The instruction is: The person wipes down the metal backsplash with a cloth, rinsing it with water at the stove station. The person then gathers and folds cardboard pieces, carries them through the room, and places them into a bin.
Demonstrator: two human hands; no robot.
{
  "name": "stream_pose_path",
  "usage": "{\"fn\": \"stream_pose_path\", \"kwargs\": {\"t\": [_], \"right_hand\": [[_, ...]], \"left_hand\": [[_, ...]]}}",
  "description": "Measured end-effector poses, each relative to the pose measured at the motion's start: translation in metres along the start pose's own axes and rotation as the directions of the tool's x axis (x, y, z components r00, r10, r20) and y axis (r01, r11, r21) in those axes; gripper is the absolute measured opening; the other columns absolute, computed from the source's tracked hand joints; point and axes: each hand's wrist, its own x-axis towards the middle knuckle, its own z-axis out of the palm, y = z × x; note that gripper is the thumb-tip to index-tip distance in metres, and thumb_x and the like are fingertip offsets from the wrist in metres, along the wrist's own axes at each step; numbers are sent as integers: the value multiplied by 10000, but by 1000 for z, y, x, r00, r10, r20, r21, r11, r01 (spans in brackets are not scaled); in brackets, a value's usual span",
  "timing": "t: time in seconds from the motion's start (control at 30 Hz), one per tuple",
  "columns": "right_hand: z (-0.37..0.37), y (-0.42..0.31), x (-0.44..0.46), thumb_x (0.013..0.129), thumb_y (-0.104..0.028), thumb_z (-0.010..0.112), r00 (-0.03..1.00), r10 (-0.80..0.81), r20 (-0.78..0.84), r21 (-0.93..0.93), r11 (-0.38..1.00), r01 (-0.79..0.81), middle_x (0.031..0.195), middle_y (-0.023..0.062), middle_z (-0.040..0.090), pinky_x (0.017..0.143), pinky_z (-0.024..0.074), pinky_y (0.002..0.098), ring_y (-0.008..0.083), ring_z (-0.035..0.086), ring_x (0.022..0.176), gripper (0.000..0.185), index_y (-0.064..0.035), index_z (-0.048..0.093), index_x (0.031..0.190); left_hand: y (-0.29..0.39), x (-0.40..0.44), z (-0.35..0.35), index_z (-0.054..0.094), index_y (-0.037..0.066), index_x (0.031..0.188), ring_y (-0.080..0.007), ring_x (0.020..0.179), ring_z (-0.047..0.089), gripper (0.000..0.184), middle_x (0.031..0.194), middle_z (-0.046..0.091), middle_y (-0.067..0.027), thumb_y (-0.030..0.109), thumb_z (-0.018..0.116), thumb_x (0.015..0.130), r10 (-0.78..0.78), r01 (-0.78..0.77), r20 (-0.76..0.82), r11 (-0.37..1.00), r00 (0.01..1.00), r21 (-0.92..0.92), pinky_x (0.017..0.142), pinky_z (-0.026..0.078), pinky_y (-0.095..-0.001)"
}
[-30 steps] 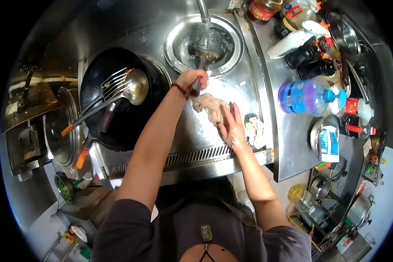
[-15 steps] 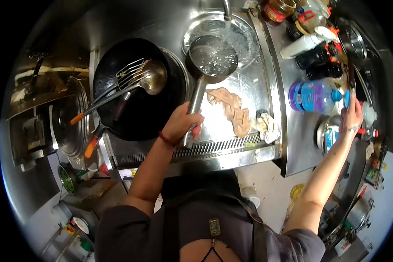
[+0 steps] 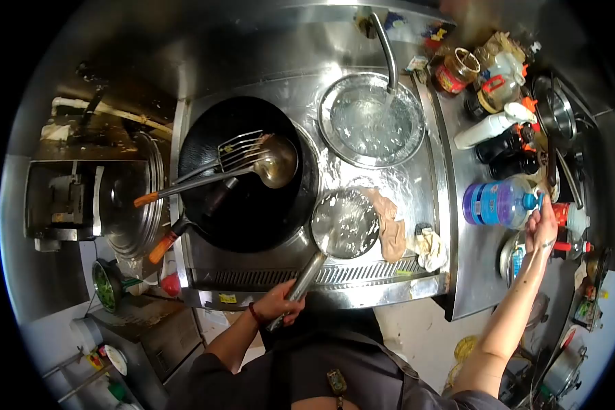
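Observation:
My left hand [image 3: 278, 304] is wrapped round the metal handle of a round pan [image 3: 346, 224], which holds clear water over the steel worktop. Beside the pan's right edge lies a crumpled tan cloth [image 3: 391, 229]. My right hand [image 3: 541, 222] reaches to the right counter, at the blue cap of a large bottle of purple liquid [image 3: 488, 203]; whether its fingers grip something is too small to tell. Behind the pan, water fills a round sink basin [image 3: 372, 121] under a tap [image 3: 387, 51].
A black wok [image 3: 229, 116] at the left holds a ladle [image 3: 277, 162] and a slotted turner, their handles over its rim. A white crumpled cloth [image 3: 430, 250] lies near the worktop's right edge. Jars and bottles line the right counter [image 3: 466, 287].
The pan has come out of the sink basin toward my body with my left hand. My right hand has left the tan cloth for the right counter. The view has shifted.

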Motion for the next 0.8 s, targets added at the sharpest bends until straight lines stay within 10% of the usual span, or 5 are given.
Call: {"fn": "stream_pose_path", "kwargs": {"t": [0.4, 0.5, 0.57, 0.7, 0.8], "right_hand": [[89, 295, -113, 897, -159, 457, 903, -221, 368, 127, 974, 186, 1057, 113, 577, 846, 467, 333, 222, 564, 955, 397, -10, 450, 1264], [188, 256, -186, 883, -255, 531, 704, 78, 706, -685, 329, 650, 1477, 171, 223, 1121, 126, 412, 304, 140, 1389, 654, -61, 228, 1428], [182, 275, -173, 920, -231, 459, 295, -31, 955, -267, 340, 902, 1494, 109, 214, 1127, 90, 441, 224, 178, 1384, 555, -163, 259, 1434], [127, 257, -155, 864, -147, 544, 517, -352, 781, -501, 141, 854, 1263, 151, 495, 954, 385, 390, 312, 526, 1087, 369, -154, 538, 1233], [119, 262, -120, 806, -43, 564, 526, -135, 840, -389, 526, 756, 1075, 219, 572, 784, 486, 396, 379, 582, 906, 321, -94, 592, 1121]], "left_hand": [[-70, -37, -63, 429, 9, 1153, -193, 604, 574, 371, 837, 564, -117, 59, 596, 826, -42, 133, -241, 917, 970, 376, 560, 489, -331], [-47, -31, -36, 452, -10, 1206, -268, 832, 597, 405, 989, 578, -178, 57, 575, 826, 376, 98, -294, 461, 879, 882, 744, 487, -357], [2, -23, 4, 487, -12, 1199, -325, 1007, 551, 387, 1095, 553, -225, 40, 550, 821, 679, -4, -88, 133, 728, 991, 868, 444, -377], [33, 93, 62, 518, -11, 1180, -359, 1096, 506, 374, 1218, 493, -215, -51, 468, 812, 717, -412, 158, 194, 679, 890, 923, 415, -372], [35, 212, 73, 404, 22, 1302, -425, 1218, 375, 482, 1337, 376, -248, -11, 442, 823, 757, 221, -41, -138, 652, 965, 1014, 309, -478]]}}
